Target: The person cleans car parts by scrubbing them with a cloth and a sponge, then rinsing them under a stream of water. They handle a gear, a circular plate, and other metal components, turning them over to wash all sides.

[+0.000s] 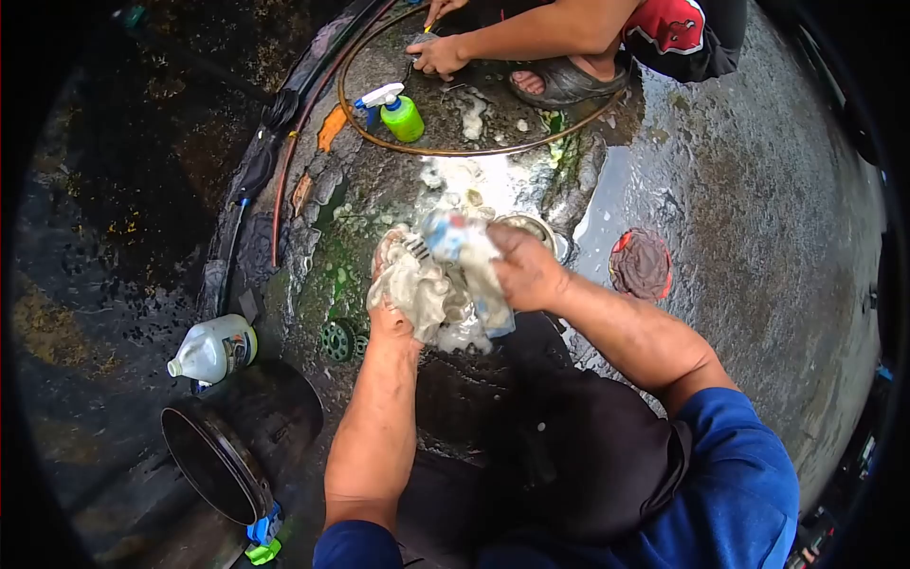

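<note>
In front of me, my left hand (384, 268) is closed around a wet, off-white cloth (417, 292). A small dark-striped patch shows at the top of the cloth; I cannot make out what it is. My right hand (524, 268) grips a crumpled white packet with blue and red print (458, 237), smeared by motion and touching or very close to the cloth. Behind my right hand sits a round metal bowl (533, 226), partly hidden. White suds (474, 175) cover the wet ground beyond both hands. A dark green toothed gear (336, 339) lies near my left wrist.
A green spray bottle (402, 119) stands inside a hose loop (502, 152). Another person's hand (441, 55) works at the top. A dark cloth in a red dish (641, 263) lies right. Left are a white jug (216, 348) and a tipped black bucket (237, 446).
</note>
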`<act>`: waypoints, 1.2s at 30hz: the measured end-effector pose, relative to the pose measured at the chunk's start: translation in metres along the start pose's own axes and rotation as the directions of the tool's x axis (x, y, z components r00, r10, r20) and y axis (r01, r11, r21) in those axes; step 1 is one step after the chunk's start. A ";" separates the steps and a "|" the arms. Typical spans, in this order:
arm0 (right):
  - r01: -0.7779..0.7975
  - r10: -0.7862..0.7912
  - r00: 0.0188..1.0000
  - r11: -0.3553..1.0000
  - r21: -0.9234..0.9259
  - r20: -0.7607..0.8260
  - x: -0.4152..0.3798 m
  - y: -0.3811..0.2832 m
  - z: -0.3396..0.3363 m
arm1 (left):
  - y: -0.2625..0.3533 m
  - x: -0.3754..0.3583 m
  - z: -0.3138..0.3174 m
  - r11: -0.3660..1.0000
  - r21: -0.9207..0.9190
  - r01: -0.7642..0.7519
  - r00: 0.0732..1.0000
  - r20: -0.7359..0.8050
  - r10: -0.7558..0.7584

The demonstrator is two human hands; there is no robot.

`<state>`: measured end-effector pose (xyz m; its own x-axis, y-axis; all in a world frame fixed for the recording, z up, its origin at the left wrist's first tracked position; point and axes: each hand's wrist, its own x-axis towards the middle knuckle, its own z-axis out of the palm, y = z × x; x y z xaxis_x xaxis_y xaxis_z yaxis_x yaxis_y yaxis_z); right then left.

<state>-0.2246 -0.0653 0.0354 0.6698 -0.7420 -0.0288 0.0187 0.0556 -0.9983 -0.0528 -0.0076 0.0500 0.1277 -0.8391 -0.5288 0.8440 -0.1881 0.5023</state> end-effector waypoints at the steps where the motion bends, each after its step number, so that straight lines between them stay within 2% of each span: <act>1: -0.154 0.181 0.982 0.933 0.324 -0.054 0.006 -0.003 -0.002 | 0.002 0.003 -0.012 0.999 0.010 0.045 0.993 0.108 -0.045; 3: 0.058 -0.031 0.995 0.956 0.287 -0.098 0.020 0.001 -0.003 | 0.003 0.004 -0.019 0.970 -0.150 0.193 0.909 0.400 -0.119; 5: -0.042 0.045 0.999 0.987 -0.154 0.013 0.024 -0.022 0.016 | -0.006 0.003 0.027 1.000 0.012 -0.014 0.993 0.114 0.012; 6: 0.060 -0.078 0.997 0.868 -0.493 -0.017 0.020 -0.024 0.030 | -0.021 0.003 0.021 0.976 0.107 -0.188 0.982 0.029 0.186; 7: 0.190 -0.205 0.979 0.853 -0.486 0.024 0.016 -0.024 0.041 | -0.019 0.005 0.013 0.971 0.196 -0.140 0.987 -0.048 0.152; 8: 0.266 -0.273 0.959 0.794 -0.547 0.071 0.014 -0.024 0.046 | -0.023 0.014 -0.006 0.979 0.074 -0.192 0.972 0.154 0.179; 9: 0.341 -0.338 0.933 0.723 -0.601 0.124 0.013 -0.027 0.047 | -0.021 0.019 -0.005 0.974 -0.057 -0.218 0.910 0.347 0.225; 10: 0.339 -0.335 0.934 0.726 -0.598 0.123 0.016 -0.029 0.045 | -0.028 0.017 -0.002 0.989 0.005 -0.148 0.989 -0.005 0.148; 12: 0.191 0.015 0.958 0.712 -0.675 0.287 0.024 -0.031 0.035 | -0.028 0.012 -0.003 0.994 0.003 -0.112 0.993 -0.024 0.112; 13: 0.188 0.016 0.959 0.712 -0.676 0.283 0.023 -0.030 0.033 | -0.028 0.010 -0.003 0.997 -0.002 -0.079 0.996 -0.039 0.079; 15: 0.179 -0.046 0.960 0.859 -0.479 0.277 0.020 -0.025 0.030 | -0.021 0.010 -0.014 0.998 0.005 -0.062 0.998 0.009 0.062; 16: 0.174 -0.042 0.961 0.860 -0.479 0.275 0.018 -0.019 0.030 | -0.018 0.015 -0.026 0.999 -0.046 0.001 0.999 0.050 0.001; 17: 0.077 -0.047 0.986 0.979 -0.189 0.160 0.017 -0.009 0.030 | -0.019 0.020 -0.036 0.993 -0.096 0.063 0.994 0.095 -0.054; 18: 0.008 -0.014 0.999 0.991 0.132 0.051 0.017 -0.002 0.029 | -0.011 0.012 -0.007 0.976 -0.220 -0.005 1.000 0.014 0.008; 19: -0.077 0.091 0.996 0.933 0.352 -0.024 0.024 -0.005 0.023 | -0.010 0.017 -0.001 0.977 -0.209 0.027 0.991 -0.120 -0.053; 21: -0.224 0.307 0.944 0.864 0.450 -0.120 0.034 -0.021 -0.004 | -0.006 0.015 -0.017 0.959 -0.242 0.148 0.988 0.074 -0.134; 22: -0.226 0.310 0.943 0.864 0.451 -0.121 0.038 -0.016 -0.008 | -0.009 0.016 -0.020 0.958 -0.242 0.151 0.988 0.074 -0.137; 23: -0.145 0.157 0.969 0.987 0.072 -0.193 0.041 -0.009 -0.011 | -0.013 0.019 -0.020 0.972 -0.195 0.129 0.991 -0.018 -0.135; 24: -0.142 0.112 0.975 0.977 -0.157 -0.190 0.040 -0.015 -0.002 | -0.016 0.021 -0.017 0.983 -0.146 0.110 0.986 -0.108 -0.127; 25: -0.133 0.066 0.980 0.916 -0.378 -0.186 0.038 -0.020 0.006 | -0.020 0.025 -0.016 0.983 -0.148 0.113 0.986 -0.103 -0.129; 26: 0.054 -0.142 0.984 0.813 -0.580 -0.106 0.025 -0.014 0.026 | -0.024 0.029 -0.017 0.991 -0.131 -0.010 0.997 -0.078 -0.001; 27: 0.231 -0.322 0.946 0.637 -0.736 0.017 0.017 -0.004 0.037 | -0.029 0.033 -0.021 0.984 -0.115 -0.133 0.990 -0.052 0.128; 28: 0.227 -0.320 0.947 0.640 -0.734 0.013 0.013 0.000 0.034 | -0.029 0.039 -0.030 0.990 -0.003 -0.138 0.990 -0.010 0.138; 29: 0.215 -0.253 0.966 0.650 -0.729 0.060 0.010 0.002 0.028 | -0.031 0.040 -0.040 0.991 0.002 -0.137 0.991 -0.012 0.137; 30: 0.200 -0.184 0.978 0.659 -0.725 0.103 0.010 0.004 0.024 | -0.028 0.033 -0.029 0.994 -0.019 -0.112 0.990 -0.088 0.110; 31: 0.096 -0.064 0.995 0.674 -0.733 0.072 0.018 -0.001 0.021 | -0.029 0.027 -0.019 0.994 -0.048 -0.097 0.982 -0.167 0.088; 32: 0.099 -0.080 0.995 0.675 -0.731 0.060 0.025 -0.007 0.024 | -0.037 0.026 -0.006 0.983 -0.109 -0.149 0.965 -0.232 0.121; 33: 0.093 -0.096 0.995 0.673 -0.733 0.038 0.030 -0.014 0.024 | -0.042 0.021 0.003 0.972 -0.170 -0.162 0.972 -0.199 0.127; 34: 0.086 -0.093 0.995 0.674 -0.733 0.032 0.025 -0.012 0.025 | -0.038 0.027 -0.009 0.982 -0.152 -0.116 0.988 -0.116 0.099; 36: 0.281 -0.225 0.959 0.650 -0.706 0.174 0.009 -0.010 0.028 | -0.028 0.036 -0.053 0.986 -0.150 -0.070 0.997 0.020 0.074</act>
<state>-0.1982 -0.0540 0.0464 0.7671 -0.6075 0.2060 -0.3237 -0.6438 -0.6934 -0.0448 -0.0059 -0.0194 0.1793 -0.8608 -0.4763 0.9016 -0.0500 0.4296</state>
